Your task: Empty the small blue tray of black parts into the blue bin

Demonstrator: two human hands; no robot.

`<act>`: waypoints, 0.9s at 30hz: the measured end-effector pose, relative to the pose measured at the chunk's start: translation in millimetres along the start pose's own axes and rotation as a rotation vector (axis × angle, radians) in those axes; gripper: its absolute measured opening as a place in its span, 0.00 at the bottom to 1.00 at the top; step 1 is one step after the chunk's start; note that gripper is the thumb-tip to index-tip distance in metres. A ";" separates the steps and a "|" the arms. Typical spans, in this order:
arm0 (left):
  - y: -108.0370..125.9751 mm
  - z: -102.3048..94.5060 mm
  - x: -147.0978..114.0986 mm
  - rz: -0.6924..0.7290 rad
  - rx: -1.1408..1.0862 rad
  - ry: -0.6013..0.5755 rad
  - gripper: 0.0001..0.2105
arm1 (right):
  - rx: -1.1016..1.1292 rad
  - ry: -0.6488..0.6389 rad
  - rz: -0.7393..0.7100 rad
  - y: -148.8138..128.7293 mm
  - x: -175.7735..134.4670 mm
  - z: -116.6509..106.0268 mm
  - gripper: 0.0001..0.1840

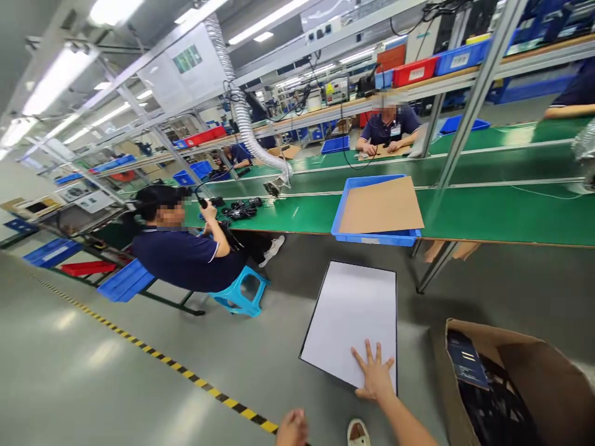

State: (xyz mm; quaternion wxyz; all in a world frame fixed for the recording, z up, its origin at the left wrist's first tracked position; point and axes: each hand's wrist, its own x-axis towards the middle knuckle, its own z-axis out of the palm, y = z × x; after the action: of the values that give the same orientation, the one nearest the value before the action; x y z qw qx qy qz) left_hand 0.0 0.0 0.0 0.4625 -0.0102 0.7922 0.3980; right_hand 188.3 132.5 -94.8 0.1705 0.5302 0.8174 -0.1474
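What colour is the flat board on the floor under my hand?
White with a thin dark edge; the board shows in the head view.

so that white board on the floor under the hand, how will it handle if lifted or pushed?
The white board lies flat with straight edges, so it is probably fairly stiff. It looks thin, so likely light and awkward to catch by an edge. On the glossy floor it may slide easily under the right hand, which rests spread on its near edge.

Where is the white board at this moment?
The white board lies flat on the grey floor in the lower middle of the head view, under the right hand, between the blue stool and the cardboard box.
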 end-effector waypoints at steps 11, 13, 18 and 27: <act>233.0 251.2 12.6 0.149 -0.282 -0.509 0.22 | 0.157 -0.024 0.038 17.1 38.1 -9.7 0.58; 272.7 293.1 8.7 0.134 -0.320 -0.509 0.27 | 0.180 -0.038 0.109 26.1 35.7 -4.1 0.48; 340.1 358.3 19.6 0.103 -0.369 -0.402 0.23 | 0.214 -0.112 0.365 60.6 25.3 8.7 0.38; 284.5 250.9 -3.1 0.176 -0.236 -0.045 0.13 | 0.536 -0.154 0.288 79.7 9.4 -2.4 0.39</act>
State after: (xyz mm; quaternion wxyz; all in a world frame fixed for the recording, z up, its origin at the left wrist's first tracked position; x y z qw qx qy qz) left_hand 74.2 353.8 114.9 0.4390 0.0141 0.7272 0.5276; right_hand 257.5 172.6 -101.5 0.1053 0.6537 0.6507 -0.3718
